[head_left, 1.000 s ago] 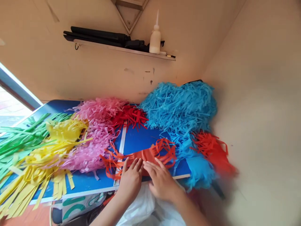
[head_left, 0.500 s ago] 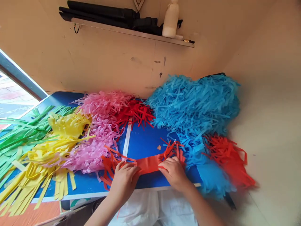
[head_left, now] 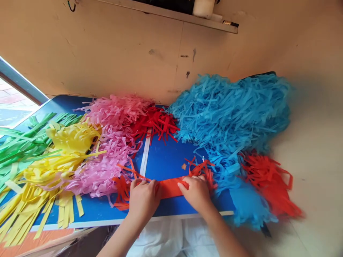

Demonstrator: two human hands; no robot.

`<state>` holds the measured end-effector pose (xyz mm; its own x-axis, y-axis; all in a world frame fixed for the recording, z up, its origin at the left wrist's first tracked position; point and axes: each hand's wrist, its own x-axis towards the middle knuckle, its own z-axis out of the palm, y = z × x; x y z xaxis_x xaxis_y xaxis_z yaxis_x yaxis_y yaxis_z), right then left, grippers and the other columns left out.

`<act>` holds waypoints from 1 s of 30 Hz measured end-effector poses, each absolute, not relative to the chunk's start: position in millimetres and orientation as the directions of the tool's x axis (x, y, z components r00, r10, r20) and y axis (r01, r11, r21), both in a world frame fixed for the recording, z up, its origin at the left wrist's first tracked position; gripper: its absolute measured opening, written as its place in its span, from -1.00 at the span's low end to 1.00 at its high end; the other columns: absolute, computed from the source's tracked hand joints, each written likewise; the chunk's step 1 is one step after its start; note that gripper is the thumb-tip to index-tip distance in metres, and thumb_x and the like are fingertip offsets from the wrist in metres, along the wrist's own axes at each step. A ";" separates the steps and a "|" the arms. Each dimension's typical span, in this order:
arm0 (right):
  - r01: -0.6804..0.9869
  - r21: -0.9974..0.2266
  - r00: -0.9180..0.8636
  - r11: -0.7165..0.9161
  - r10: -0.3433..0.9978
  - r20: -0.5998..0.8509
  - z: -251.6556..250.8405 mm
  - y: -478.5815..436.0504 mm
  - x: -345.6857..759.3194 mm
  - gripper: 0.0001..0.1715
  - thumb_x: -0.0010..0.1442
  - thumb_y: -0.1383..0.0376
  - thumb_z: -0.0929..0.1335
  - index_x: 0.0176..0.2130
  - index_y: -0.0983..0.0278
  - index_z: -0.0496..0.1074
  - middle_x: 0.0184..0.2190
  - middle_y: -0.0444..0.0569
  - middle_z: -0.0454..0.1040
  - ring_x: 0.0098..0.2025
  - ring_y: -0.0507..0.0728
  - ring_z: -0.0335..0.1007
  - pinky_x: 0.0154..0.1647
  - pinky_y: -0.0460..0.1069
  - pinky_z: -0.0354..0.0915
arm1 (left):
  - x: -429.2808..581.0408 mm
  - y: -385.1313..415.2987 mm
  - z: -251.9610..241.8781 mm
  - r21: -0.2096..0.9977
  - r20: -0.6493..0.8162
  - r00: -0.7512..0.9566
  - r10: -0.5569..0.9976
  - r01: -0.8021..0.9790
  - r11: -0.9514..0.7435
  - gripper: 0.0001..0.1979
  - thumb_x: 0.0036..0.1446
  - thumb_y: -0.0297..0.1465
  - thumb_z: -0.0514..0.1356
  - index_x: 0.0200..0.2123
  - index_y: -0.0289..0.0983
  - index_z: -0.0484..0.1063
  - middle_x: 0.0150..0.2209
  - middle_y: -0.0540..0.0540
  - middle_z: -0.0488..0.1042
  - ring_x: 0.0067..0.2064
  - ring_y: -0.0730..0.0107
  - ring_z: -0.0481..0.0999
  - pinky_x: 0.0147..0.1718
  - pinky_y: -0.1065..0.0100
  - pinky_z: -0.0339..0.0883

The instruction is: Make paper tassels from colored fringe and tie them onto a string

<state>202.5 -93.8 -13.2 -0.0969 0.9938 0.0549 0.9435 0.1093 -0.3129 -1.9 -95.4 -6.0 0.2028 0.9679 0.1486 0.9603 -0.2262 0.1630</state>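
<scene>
A strip of red-orange fringed paper (head_left: 171,188) lies near the front edge of the blue table (head_left: 164,157). Its flat middle stretches between my hands, and cut fringe spreads out past each of them. My left hand (head_left: 144,198) grips the strip's left part, fingers curled over it. At the right part, my right hand (head_left: 195,192) is closed on the paper with the thumb pointing inward. Pink fringed paper (head_left: 104,171) is heaped left of my left hand. Blue fringed paper (head_left: 230,117) is piled beyond my right hand.
Yellow fringe (head_left: 66,142) and green fringe (head_left: 24,150) cover the table's left side, some hanging over the front edge. Dark red fringe (head_left: 158,123) lies at the back, and more red fringe (head_left: 268,182) at the right edge. A wall shelf (head_left: 166,14) holds a whitish bottle (head_left: 203,8).
The view has tilted down, so the shelf sits higher and is partly cut off. Both hands still hold the red-orange strip; its middle looks flatter, and my right fingers have curled in more.
</scene>
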 end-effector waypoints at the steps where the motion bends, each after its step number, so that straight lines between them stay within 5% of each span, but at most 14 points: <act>1: 0.946 -0.308 -0.092 0.103 0.995 0.050 -12.9 -93.2 202.0 -0.83 0.17 0.23 0.41 -0.45 0.19 0.51 -0.47 -0.10 0.59 -0.37 0.12 0.46 -0.22 0.00 0.05 | -1.7 -94.8 -6.3 0.151 0.153 0.200 0.968 0.963 -0.223 -0.63 0.26 -0.36 0.02 -0.55 -0.23 0.47 -0.61 -0.09 0.51 -0.47 0.23 0.54 -0.08 0.08 0.21; 9: 0.949 -0.310 -0.030 0.054 0.996 0.083 -17.0 -90.5 203.8 -0.86 0.17 0.24 0.42 -0.43 0.20 0.49 -0.52 -0.12 0.56 -0.40 0.13 0.45 -0.23 0.02 0.07 | 0.1 -96.5 -4.9 0.116 0.223 0.208 0.952 0.964 -0.238 -0.77 0.24 -0.39 0.09 -0.45 -0.24 0.47 -0.53 -0.08 0.53 -0.37 0.18 0.51 -0.11 0.06 0.18; 12: 0.969 -0.245 0.083 -0.007 0.951 0.299 -12.0 -95.7 206.7 -0.85 0.15 0.24 0.43 -0.24 0.24 0.48 -0.28 0.03 0.60 -0.20 0.25 0.46 -0.12 0.08 0.08 | -2.2 -95.7 -6.3 0.116 0.360 0.317 0.877 0.918 -0.379 -0.84 0.19 -0.50 0.15 -0.21 -0.22 0.50 -0.18 -0.16 0.58 -0.13 0.10 0.49 -0.07 0.08 0.16; 14: 0.971 -0.219 0.011 0.091 0.906 0.424 -5.8 -101.7 207.8 -0.80 0.19 0.32 0.38 -0.13 0.23 0.45 -0.10 0.10 0.56 -0.06 0.29 0.42 -0.03 0.14 0.07 | -5.4 -94.2 -6.6 0.111 0.331 0.510 0.794 0.815 -0.569 -0.83 0.18 -0.53 0.16 -0.23 -0.20 0.51 -0.18 -0.11 0.56 -0.17 0.17 0.47 -0.13 0.15 0.18; 17: 0.829 -0.284 -0.396 0.482 0.864 0.311 1.3 -108.5 209.4 -0.70 0.13 0.44 0.33 -0.11 0.20 0.42 -0.10 0.01 0.54 -0.07 0.21 0.40 0.04 0.12 0.07 | -9.5 -93.8 -0.4 0.161 0.180 0.705 0.686 0.667 -0.728 -0.87 0.16 -0.51 0.17 -0.31 -0.21 0.50 -0.33 -0.04 0.53 -0.29 0.26 0.44 -0.09 0.11 0.19; 19: 0.728 -0.351 -0.559 0.589 0.806 0.194 2.0 -107.7 212.0 -0.63 0.05 0.45 0.33 -0.11 0.21 0.40 -0.12 -0.01 0.53 -0.07 0.20 0.39 0.06 0.12 0.06 | -9.3 -95.9 7.3 0.190 0.133 0.705 0.697 0.672 -0.716 -0.87 0.10 -0.45 0.21 -0.25 -0.22 0.50 -0.28 -0.08 0.53 -0.23 0.20 0.46 0.09 -0.06 0.09; 22: 0.741 -0.366 -0.545 0.563 0.823 0.163 -0.8 -99.5 218.7 -0.58 0.00 0.49 0.31 -0.10 0.25 0.39 -0.11 0.02 0.52 -0.05 0.22 0.37 0.07 0.14 0.04 | -5.8 -99.8 15.0 0.187 0.104 0.655 0.748 0.726 -0.662 -0.82 0.01 -0.40 0.24 -0.25 -0.24 0.50 -0.24 -0.13 0.53 -0.19 0.11 0.47 0.21 -0.24 -0.12; 27: 0.739 -0.418 -0.513 0.528 0.844 0.158 -1.4 -88.0 227.7 -0.57 -0.03 0.50 0.32 -0.12 0.25 0.41 -0.13 0.00 0.53 -0.07 0.20 0.39 0.05 0.12 0.05 | -6.7 -100.0 6.2 0.099 0.156 0.582 0.798 0.795 -0.599 -0.77 0.10 -0.61 0.08 -0.33 -0.23 0.48 -0.34 -0.07 0.54 -0.27 0.22 0.50 0.26 -0.26 -0.21; 30: 0.724 -0.446 -0.510 0.526 0.844 0.167 -0.7 -84.3 229.8 -0.67 0.01 0.45 0.37 -0.16 0.24 0.46 -0.17 -0.02 0.54 -0.09 0.19 0.40 0.01 0.11 0.06 | -12.3 -99.4 3.7 0.185 0.177 0.518 0.837 0.818 -0.545 -0.78 0.11 -0.58 0.10 -0.30 -0.23 0.50 -0.31 -0.05 0.57 -0.23 0.20 0.53 0.25 -0.27 -0.21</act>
<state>229.8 -84.3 -0.7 -0.5100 0.8437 0.1673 0.7240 0.5261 -0.4460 -12.3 -99.4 3.7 0.5175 0.8371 0.1772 0.8179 -0.5448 0.1850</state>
